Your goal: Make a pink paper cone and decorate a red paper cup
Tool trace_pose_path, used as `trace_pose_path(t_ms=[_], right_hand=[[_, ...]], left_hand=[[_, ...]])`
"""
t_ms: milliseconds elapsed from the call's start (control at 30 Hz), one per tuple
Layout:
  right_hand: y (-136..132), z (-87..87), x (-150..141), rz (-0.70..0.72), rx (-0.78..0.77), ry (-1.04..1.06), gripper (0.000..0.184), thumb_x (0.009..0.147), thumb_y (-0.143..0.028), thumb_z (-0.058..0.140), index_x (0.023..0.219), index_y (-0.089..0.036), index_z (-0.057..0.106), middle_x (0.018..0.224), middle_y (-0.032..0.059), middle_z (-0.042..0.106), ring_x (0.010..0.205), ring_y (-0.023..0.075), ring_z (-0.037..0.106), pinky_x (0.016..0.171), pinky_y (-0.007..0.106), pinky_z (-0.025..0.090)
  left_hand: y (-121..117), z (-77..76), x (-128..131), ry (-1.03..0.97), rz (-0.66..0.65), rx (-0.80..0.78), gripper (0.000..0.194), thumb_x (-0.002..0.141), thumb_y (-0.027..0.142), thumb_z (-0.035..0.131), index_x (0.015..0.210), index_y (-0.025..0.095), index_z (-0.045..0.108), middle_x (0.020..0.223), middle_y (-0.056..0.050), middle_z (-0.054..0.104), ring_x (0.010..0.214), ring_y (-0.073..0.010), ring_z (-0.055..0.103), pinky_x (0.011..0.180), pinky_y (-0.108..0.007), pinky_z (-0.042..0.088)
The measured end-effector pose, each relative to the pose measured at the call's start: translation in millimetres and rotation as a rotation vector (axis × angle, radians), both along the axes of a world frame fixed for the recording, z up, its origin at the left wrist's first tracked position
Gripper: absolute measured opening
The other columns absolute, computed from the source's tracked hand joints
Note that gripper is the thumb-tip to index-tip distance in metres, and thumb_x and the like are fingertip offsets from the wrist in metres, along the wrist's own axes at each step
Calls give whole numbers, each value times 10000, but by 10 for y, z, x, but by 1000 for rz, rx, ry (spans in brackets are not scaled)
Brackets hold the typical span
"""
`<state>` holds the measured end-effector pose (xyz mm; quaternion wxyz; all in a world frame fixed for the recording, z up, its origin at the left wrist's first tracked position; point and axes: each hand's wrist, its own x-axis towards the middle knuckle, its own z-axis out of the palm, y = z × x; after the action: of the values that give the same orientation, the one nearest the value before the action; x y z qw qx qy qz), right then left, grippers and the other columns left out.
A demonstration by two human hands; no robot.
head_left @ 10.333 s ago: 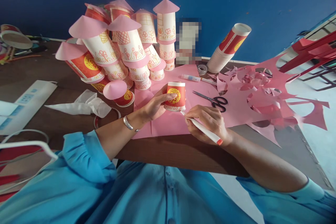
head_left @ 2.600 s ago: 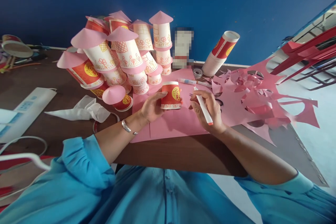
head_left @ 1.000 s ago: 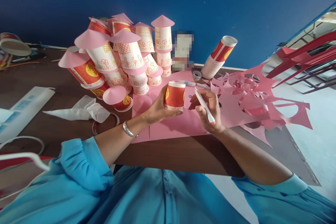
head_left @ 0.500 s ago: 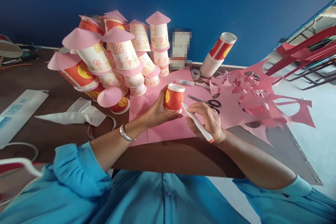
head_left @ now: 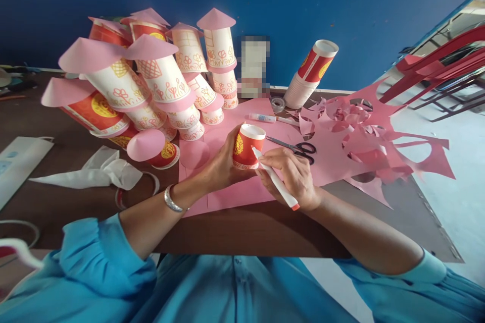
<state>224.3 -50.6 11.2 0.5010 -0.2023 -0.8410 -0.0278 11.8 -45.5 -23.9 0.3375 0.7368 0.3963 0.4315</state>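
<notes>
My left hand (head_left: 223,165) is wrapped round a red paper cup (head_left: 248,150) with a yellow emblem and a pale band near its lower edge. The cup is tilted a little, its white end facing up. In my right hand (head_left: 291,174) is a white marker (head_left: 279,185) with an orange end, held like a pen. The marker's tip is at the red side of the cup; whether it touches I cannot tell. Under both hands lies a pink paper sheet (head_left: 227,197). Black-handled scissors (head_left: 297,149) rest on it just beyond my right hand.
Several cup towers with pink cone roofs (head_left: 157,70) stand at the left. A stack of paper cups (head_left: 310,73) leans at the back, near a tape roll (head_left: 278,104) and a glue stick (head_left: 262,117). Cut pink scraps (head_left: 364,136) cover the right side. Crumpled white wrapping (head_left: 109,169) lies left.
My right hand has brought the marker from beside the cup to its red side. My left hand has turned the cup and tilted its white end towards me. The view has shifted right.
</notes>
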Motion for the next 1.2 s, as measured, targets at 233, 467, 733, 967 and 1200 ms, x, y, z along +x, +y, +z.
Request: trace_pose_path(t_ms=[233,467,733,967,1200], right_hand=[[-15,1,-36,-17,31,-48,115,1095,-167,638,1204,-190,606,910,73,784,755,195,781,663,289,653],[-19,24,-42,-41,34,-58,97,1097,-158,637,1181,-190,600,905,75,785,744,184,773,669,280,643],[-12,-35,-40,-79,-4,-74,129,1083,-152,645,1182,-217,594,904,41,780,747,185,765,656,287,611],[10,31,34,-79,-49,-48,171,1055,-120,642,1176,-239,616,904,29,778,766,199,778,652,294,609],[34,51,69,-102,-74,-33,160,1059,-141,625,1165,-260,623,862,6,757,732,197,768,683,310,633]], left_hand=[[11,-41,10,30,-24,145,900,909,584,876,1565,207,388,1434,-178,613,1243,-327,689,1017,-482,663],[26,-57,0,44,-24,186,869,916,567,872,1561,225,400,1401,-172,638,1210,-316,707,958,-469,678],[-12,-63,-29,79,-10,108,933,920,559,864,1616,206,351,1483,-203,619,1274,-344,703,990,-478,678],[18,-27,0,-6,43,7,914,839,495,920,1544,218,408,1463,-202,638,1289,-390,701,1050,-603,676],[15,7,6,-49,48,-59,890,812,461,933,1516,234,439,1454,-188,650,1306,-398,697,1083,-634,672]])
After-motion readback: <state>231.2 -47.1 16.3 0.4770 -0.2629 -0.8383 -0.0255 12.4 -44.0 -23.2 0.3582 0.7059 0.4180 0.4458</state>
